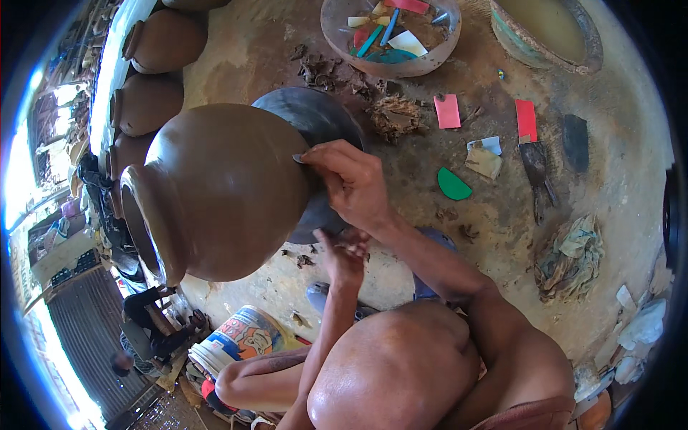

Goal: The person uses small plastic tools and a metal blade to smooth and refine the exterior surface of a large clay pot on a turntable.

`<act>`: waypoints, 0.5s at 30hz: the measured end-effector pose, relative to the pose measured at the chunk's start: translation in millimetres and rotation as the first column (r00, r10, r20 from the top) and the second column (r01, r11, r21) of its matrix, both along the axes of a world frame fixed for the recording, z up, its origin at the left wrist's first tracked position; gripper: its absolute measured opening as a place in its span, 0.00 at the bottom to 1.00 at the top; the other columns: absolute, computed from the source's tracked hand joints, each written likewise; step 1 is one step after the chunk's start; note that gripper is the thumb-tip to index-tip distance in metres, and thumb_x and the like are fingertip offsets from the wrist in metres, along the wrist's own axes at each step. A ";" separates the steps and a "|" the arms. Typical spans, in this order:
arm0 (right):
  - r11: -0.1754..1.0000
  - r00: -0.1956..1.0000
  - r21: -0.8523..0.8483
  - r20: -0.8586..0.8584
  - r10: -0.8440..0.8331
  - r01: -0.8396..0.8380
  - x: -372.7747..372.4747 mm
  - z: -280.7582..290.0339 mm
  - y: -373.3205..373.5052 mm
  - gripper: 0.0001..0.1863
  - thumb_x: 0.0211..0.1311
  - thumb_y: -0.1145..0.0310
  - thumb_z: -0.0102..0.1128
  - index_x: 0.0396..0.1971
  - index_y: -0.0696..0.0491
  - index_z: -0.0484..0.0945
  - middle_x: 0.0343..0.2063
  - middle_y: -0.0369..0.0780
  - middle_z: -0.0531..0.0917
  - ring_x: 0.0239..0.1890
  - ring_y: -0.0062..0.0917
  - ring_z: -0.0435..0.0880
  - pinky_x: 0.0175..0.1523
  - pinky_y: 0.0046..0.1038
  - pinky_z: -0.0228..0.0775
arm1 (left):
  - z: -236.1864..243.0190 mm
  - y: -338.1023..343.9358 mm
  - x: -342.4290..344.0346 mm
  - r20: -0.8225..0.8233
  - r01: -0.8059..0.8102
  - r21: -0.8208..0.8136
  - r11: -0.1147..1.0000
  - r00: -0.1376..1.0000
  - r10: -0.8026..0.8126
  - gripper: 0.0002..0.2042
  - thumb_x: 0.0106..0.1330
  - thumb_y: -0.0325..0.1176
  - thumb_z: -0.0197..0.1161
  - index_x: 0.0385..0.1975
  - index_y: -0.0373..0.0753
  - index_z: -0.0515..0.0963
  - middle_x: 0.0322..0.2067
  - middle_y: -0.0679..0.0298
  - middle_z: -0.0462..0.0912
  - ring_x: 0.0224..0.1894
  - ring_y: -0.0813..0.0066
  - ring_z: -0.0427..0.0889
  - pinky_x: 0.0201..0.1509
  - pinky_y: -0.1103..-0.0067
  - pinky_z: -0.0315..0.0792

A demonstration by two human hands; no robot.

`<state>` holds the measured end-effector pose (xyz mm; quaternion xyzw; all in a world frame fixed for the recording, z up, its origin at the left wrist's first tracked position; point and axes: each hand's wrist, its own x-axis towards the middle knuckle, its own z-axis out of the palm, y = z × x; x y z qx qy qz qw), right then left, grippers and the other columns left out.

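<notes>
A large smooth brown clay pot [222,193], wide-rimmed mouth facing left, rests on a dark round wheel [319,107]. My right hand [350,185] pinches a small, thin grey piece [299,158], seemingly a scraper, against the right side of the pot's body. Below it, my left hand [342,254] is at the wheel's lower edge, fingers apart and partly curled, nothing visible in them.
Similar pots [147,104] line the left. Behind are a tool-filled basin [337,32] and a water tub [595,50]. Coloured scraps [446,111] and a crumpled cloth [570,258] lie rightward. A bucket [236,337] stands lower left; another person [147,312] sits beyond.
</notes>
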<state>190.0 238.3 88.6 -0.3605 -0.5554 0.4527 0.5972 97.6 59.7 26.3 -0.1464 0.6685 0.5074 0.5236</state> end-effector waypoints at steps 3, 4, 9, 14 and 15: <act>0.998 0.999 -0.042 0.015 0.046 -0.045 6.7 -8.6 -1.3 0.16 0.54 0.89 0.59 0.40 0.56 0.86 0.37 0.44 0.86 0.38 0.36 0.88 0.41 0.31 0.81 | 9.6 2.0 1.0 0.125 -0.034 -0.054 0.998 0.991 0.040 0.35 0.68 0.69 0.55 0.65 0.50 0.65 0.56 0.60 0.73 0.52 0.61 0.76 0.47 0.68 0.75; 0.996 0.998 -0.063 0.030 0.060 -0.058 10.4 -10.2 -1.0 0.16 0.55 0.90 0.58 0.40 0.57 0.86 0.38 0.45 0.86 0.39 0.36 0.89 0.41 0.31 0.80 | 14.4 10.9 -7.2 0.105 -0.131 -0.102 0.986 0.984 0.142 0.35 0.68 0.68 0.55 0.66 0.50 0.65 0.58 0.60 0.72 0.53 0.60 0.75 0.48 0.67 0.75; 0.993 0.990 -0.054 -0.104 0.099 -0.105 -18.9 11.5 -10.5 0.18 0.53 0.91 0.55 0.40 0.58 0.85 0.37 0.45 0.86 0.38 0.35 0.88 0.41 0.30 0.79 | 11.7 -3.8 -146.4 -0.377 0.085 0.203 0.975 0.926 -0.002 0.33 0.73 0.66 0.47 0.68 0.50 0.66 0.67 0.61 0.69 0.65 0.60 0.73 0.64 0.61 0.75; 0.988 0.993 -0.115 -0.072 0.092 -0.099 -2.4 -7.8 -9.5 0.19 0.52 0.92 0.53 0.40 0.59 0.85 0.37 0.45 0.86 0.37 0.34 0.88 0.41 0.29 0.79 | -7.8 -6.0 -11.2 -0.009 0.020 0.033 0.999 1.000 -0.019 0.34 0.70 0.68 0.52 0.67 0.50 0.66 0.60 0.58 0.71 0.58 0.59 0.75 0.52 0.62 0.76; 0.986 0.991 -0.127 -0.082 0.101 -0.111 -0.5 -6.3 -9.2 0.19 0.52 0.92 0.53 0.41 0.59 0.85 0.37 0.45 0.86 0.37 0.33 0.88 0.41 0.29 0.79 | -5.2 -15.0 -8.8 0.130 0.172 0.052 0.984 0.975 -0.177 0.34 0.70 0.68 0.53 0.67 0.50 0.65 0.61 0.57 0.68 0.59 0.60 0.74 0.50 0.61 0.76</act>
